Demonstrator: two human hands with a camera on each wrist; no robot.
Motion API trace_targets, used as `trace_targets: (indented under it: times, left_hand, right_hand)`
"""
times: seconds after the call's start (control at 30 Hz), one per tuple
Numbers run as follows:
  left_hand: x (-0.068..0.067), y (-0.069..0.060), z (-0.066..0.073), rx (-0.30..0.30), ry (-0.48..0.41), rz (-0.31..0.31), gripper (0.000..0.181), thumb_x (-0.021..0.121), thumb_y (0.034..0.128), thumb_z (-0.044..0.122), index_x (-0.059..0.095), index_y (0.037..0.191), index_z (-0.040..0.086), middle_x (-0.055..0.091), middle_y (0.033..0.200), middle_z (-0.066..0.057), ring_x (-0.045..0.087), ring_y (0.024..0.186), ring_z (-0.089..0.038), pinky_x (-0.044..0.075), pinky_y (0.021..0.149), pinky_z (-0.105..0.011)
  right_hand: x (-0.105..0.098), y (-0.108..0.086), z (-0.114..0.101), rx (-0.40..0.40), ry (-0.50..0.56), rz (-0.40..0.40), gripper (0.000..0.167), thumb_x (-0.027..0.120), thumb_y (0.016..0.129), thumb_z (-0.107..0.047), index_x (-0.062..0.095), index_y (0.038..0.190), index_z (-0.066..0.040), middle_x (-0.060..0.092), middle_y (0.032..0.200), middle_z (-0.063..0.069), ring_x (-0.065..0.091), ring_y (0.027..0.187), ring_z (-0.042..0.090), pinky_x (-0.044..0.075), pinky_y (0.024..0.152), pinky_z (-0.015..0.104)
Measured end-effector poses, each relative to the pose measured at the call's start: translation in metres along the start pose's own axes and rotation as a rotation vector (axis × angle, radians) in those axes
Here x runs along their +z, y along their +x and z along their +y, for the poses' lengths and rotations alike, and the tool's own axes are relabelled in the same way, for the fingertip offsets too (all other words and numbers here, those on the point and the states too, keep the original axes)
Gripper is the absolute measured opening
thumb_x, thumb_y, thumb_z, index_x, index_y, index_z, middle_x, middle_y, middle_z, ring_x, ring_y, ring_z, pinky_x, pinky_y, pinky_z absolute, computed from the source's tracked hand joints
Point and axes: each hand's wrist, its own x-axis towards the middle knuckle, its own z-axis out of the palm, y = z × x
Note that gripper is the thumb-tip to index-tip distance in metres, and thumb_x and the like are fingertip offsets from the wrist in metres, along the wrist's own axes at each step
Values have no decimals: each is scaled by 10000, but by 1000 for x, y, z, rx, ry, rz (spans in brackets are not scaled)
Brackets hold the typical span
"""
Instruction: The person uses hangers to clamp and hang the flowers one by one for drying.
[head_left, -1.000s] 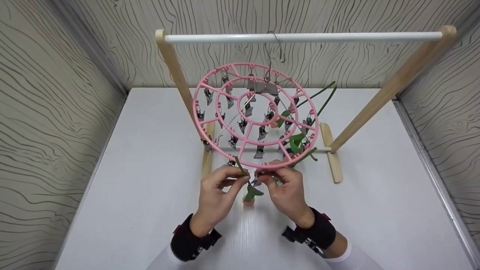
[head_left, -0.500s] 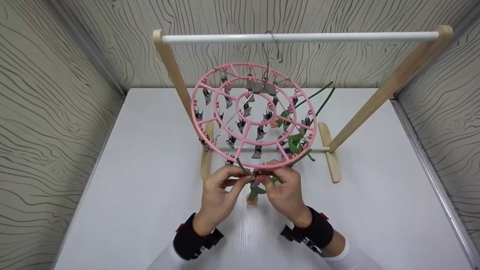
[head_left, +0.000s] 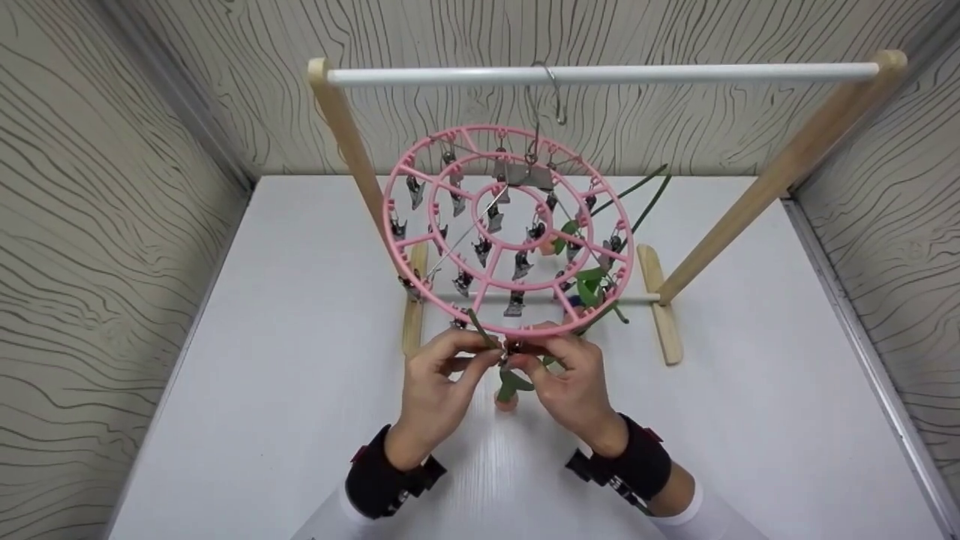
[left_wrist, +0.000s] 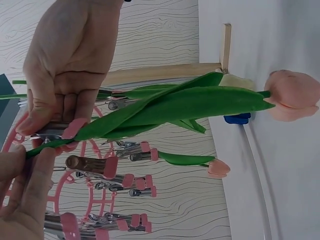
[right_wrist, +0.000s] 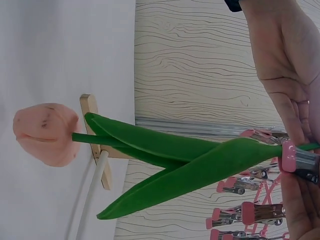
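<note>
My left hand [head_left: 439, 386] pinches the green stem of an artificial tulip [right_wrist: 47, 132], which hangs bloom down with a peach head and long leaves. Opposite it, my right hand [head_left: 574, 382] grips a metal clip [right_wrist: 299, 159] with pink tips. In the right wrist view those tips sit around the stem just past the leaf base. Whether they clamp it fully is hard to tell. The clip is at the front rim of a round pink drying hanger [head_left: 491, 289]. Fingers partly cover both clip and stem.
A white rail [head_left: 675, 73] on wooden posts carries the hanger by its hook. Many clips dangle from its rings. Another peach tulip [left_wrist: 218, 168] hangs behind, and a cream bloom [left_wrist: 237, 82] and a blue bloom [left_wrist: 237, 119] show nearby. Below is a white table [head_left: 300, 420].
The clip in my right hand has moved left onto the tulip stem, where a gap showed before. The tulip has shifted slightly right, and both hands are closer together.
</note>
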Motion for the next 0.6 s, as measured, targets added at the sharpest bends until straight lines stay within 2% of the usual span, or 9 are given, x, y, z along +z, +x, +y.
trace_targets:
  times: [0.13,0.27,0.43,0.6]
  left_hand:
    - [0,-1,-1,14,5,-1,76,680,875,59,680,949,39,702,875,-107,717,828,-143,621,686,-259]
    - [-1,-2,-3,33,19,-3,84,682,872,54,681,955,39,698,859,-109,719,811,-141,621,677,-260]
    - [-5,-4,-5,24,11,10,85,684,870,47,682,955,40,698,860,-106,719,808,-137,621,674,-263]
    - [-10,-6,-7,11,14,34,91,688,863,34,678,953,33,704,877,-117,721,808,-131,620,668,-262]
  right_hand:
    - [-2,-3,-1,12,3,1,335,767,722,93,714,1033,-21,735,920,126,725,823,142,593,738,172]
    - [-5,-7,-3,10,-48,6,375,790,712,64,710,1062,-44,748,949,113,738,852,155,596,756,189]
    - [-10,-14,-3,-39,-65,0,409,778,717,87,699,1101,-31,746,1017,128,738,920,173,597,783,216]
    - [-18,-23,1,-100,-85,4,384,774,691,126,713,1046,-7,752,965,137,736,876,164,589,793,175]
